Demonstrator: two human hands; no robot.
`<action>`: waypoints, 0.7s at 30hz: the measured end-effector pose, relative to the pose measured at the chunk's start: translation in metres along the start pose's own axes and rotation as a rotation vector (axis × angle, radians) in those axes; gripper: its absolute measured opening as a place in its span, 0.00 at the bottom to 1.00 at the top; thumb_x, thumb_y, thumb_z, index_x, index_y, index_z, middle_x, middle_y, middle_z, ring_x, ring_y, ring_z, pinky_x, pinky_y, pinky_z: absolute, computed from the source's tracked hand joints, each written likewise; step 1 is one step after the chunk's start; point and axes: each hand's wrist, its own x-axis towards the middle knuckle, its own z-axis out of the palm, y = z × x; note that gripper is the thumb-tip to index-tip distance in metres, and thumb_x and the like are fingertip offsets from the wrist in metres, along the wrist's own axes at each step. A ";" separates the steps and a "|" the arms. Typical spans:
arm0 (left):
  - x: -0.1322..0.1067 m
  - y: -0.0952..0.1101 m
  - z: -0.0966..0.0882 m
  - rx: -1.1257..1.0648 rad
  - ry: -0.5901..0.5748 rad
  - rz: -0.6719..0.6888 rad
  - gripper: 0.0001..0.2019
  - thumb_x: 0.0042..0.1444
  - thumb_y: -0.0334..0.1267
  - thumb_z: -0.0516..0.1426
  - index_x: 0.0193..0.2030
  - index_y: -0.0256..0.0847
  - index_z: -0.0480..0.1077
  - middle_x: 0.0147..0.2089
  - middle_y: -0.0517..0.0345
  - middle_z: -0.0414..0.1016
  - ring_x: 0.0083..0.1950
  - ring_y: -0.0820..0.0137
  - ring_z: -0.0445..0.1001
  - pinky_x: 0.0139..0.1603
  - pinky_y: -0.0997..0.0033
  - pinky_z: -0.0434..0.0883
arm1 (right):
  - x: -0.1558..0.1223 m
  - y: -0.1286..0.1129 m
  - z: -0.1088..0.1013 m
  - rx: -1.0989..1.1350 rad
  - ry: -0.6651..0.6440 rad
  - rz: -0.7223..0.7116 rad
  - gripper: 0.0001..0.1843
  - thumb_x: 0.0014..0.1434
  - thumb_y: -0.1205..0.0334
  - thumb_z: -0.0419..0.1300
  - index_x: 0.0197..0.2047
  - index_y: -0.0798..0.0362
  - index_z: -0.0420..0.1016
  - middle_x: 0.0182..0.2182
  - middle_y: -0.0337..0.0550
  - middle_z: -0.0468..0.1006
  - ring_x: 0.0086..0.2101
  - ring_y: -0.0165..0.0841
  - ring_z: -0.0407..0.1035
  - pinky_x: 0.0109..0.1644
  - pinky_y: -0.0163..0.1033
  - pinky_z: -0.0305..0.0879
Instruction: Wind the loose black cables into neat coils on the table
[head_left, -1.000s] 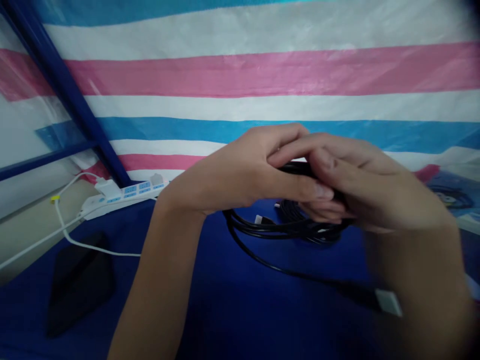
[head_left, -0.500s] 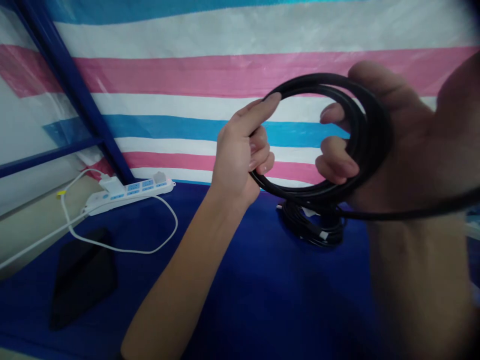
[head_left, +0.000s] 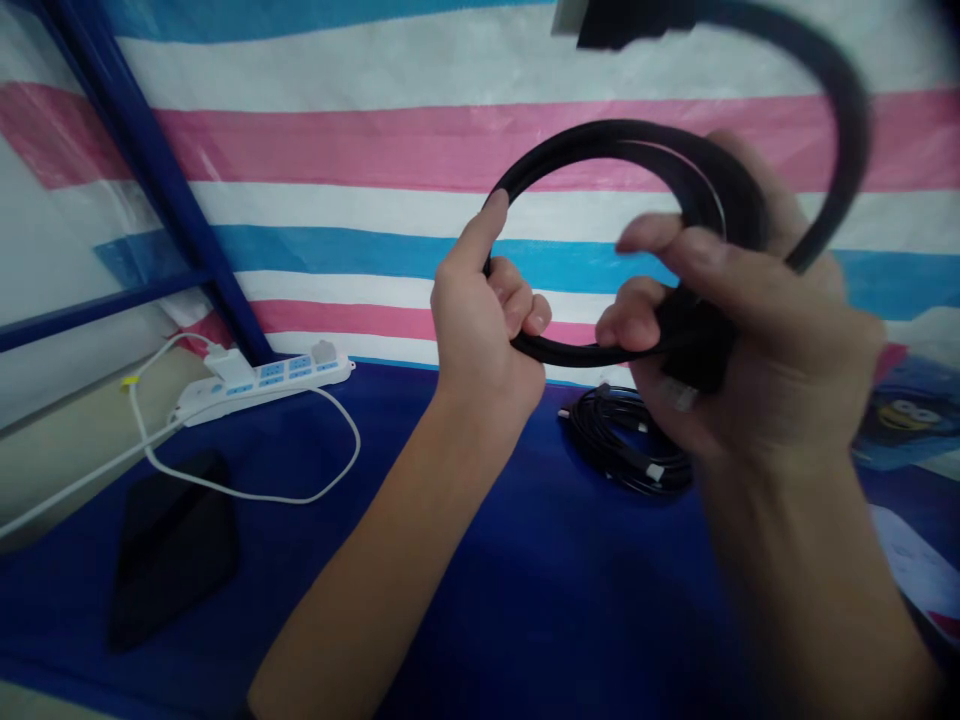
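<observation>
A thick black cable (head_left: 600,140) is wound into a ring and held up in front of the striped sheet. My left hand (head_left: 484,320) grips the ring's left side, index finger stretched up along it. My right hand (head_left: 750,340) is closed on the ring's right side, where the turns bunch together. The cable's loose end arcs over the top, and its plug (head_left: 622,18) points left at the frame's upper edge. Below the ring, a second bundle of thin black cables (head_left: 626,445) lies on the blue cloth (head_left: 525,600).
A white power strip (head_left: 266,380) with a white lead looping over the cloth lies at the back left. A flat black object (head_left: 176,540) sits near the left. A dark blue metal frame (head_left: 150,180) slants up the left side. The striped tarp (head_left: 337,150) fills the background.
Both hands lifted the cable off the cloth and opened it into an upright ring. The free end has since swung up and over the top of the ring.
</observation>
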 end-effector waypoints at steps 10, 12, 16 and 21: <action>-0.012 0.017 -0.008 0.555 -0.687 -0.182 0.10 0.55 0.36 0.53 0.26 0.34 0.69 0.15 0.67 0.47 0.14 0.87 0.49 0.15 0.84 0.54 | 0.009 -0.013 -0.078 -0.463 -0.443 0.151 0.10 0.57 0.59 0.57 0.29 0.56 0.68 0.11 0.34 0.56 0.12 0.22 0.57 0.16 0.29 0.58; -0.010 0.013 -0.011 0.616 -0.735 -0.217 0.08 0.53 0.36 0.57 0.27 0.33 0.71 0.16 0.68 0.45 0.15 0.88 0.47 0.15 0.85 0.51 | 0.009 -0.016 -0.090 -0.558 -0.548 0.108 0.13 0.59 0.59 0.54 0.26 0.57 0.69 0.11 0.37 0.59 0.14 0.25 0.61 0.16 0.29 0.59; -0.005 0.002 -0.011 0.567 -0.668 -0.248 0.16 0.52 0.45 0.57 0.24 0.33 0.70 0.17 0.68 0.43 0.15 0.90 0.44 0.14 0.86 0.49 | 0.011 -0.022 -0.087 -0.620 -0.587 0.073 0.09 0.58 0.59 0.56 0.32 0.56 0.72 0.12 0.36 0.63 0.13 0.24 0.60 0.14 0.28 0.58; -0.008 0.000 -0.011 0.689 -0.846 -0.426 0.30 0.50 0.65 0.46 0.28 0.36 0.69 0.22 0.56 0.66 0.19 0.78 0.66 0.17 0.80 0.64 | 0.018 -0.032 -0.116 -0.627 -0.688 0.179 0.08 0.50 0.68 0.62 0.37 0.54 0.75 0.15 0.37 0.67 0.15 0.23 0.61 0.13 0.27 0.58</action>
